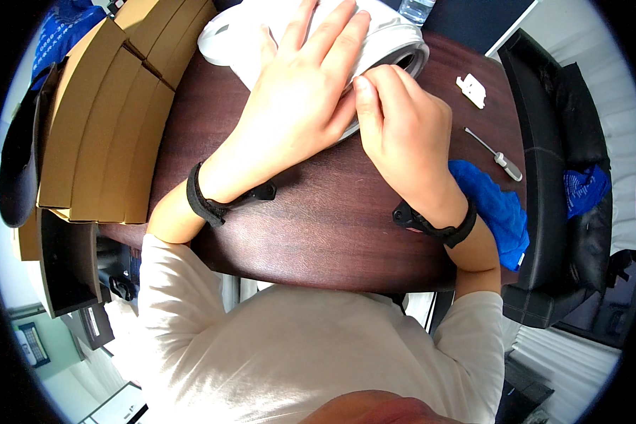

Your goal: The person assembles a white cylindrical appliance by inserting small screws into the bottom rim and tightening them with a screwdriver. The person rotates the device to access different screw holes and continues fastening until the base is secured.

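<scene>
Two-handed work on a rounded white plastic appliance [385,32] at the far middle of the dark-brown wooden bench [318,226].
My left hand [300,88] lies flat, fingers spread, ungrasping; my right hand [408,124] is clenched beside the opening, any pinched part hidden. I judge this edge work, next calling for steady bracing.

Bright light floods the scene. A pale sheen spreads across the glossy dark reddish-brown wooden tabletop [311,237], and the smooth white rounded appliance [385,28] looks nearly washed out. Soft shadows crease the loose white cotton shirt [283,339]. Fisheye distortion bows straight edges; blackness rings the rim.
</scene>
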`<state>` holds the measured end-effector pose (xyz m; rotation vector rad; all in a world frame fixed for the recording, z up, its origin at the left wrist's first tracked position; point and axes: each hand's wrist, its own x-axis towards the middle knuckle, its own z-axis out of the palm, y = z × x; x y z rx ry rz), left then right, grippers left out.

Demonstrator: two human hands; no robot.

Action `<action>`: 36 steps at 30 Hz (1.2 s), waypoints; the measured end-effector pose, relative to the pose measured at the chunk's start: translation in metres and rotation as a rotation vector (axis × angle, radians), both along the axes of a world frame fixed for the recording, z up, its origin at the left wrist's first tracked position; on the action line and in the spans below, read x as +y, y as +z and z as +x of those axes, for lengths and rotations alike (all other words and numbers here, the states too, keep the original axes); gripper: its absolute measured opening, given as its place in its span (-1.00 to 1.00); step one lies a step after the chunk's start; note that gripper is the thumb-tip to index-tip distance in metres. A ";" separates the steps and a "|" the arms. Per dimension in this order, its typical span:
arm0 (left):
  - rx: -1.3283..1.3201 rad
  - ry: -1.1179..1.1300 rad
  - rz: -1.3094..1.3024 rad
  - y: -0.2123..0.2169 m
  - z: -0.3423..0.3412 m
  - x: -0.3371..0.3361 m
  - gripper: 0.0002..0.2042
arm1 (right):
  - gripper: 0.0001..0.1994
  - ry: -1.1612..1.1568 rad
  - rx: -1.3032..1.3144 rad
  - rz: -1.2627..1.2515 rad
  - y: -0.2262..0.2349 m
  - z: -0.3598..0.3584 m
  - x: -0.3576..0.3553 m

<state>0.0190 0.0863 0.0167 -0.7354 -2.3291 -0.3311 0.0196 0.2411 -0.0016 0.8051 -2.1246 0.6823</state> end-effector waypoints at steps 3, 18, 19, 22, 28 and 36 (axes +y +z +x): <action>0.000 0.001 0.002 0.000 0.000 -0.001 -0.32 | -0.85 0.002 -0.036 0.025 0.003 0.001 0.002; 0.015 0.017 0.003 -0.003 0.001 0.002 -0.33 | -0.81 -0.018 -0.040 0.032 0.004 0.003 -0.001; 0.016 0.019 0.002 -0.003 0.000 0.002 -0.33 | -0.81 -0.017 -0.084 0.000 0.003 0.003 -0.003; 0.009 0.015 0.003 -0.002 0.000 0.002 -0.31 | -0.79 0.009 -0.213 -0.086 0.002 0.004 -0.004; 0.000 0.003 0.008 -0.001 0.000 -0.001 -0.30 | -0.75 -0.001 -0.242 -0.093 0.019 -0.008 0.017; 0.001 0.000 -0.014 0.003 0.001 -0.001 -0.31 | -0.75 -0.049 -0.039 -0.031 0.021 -0.044 0.061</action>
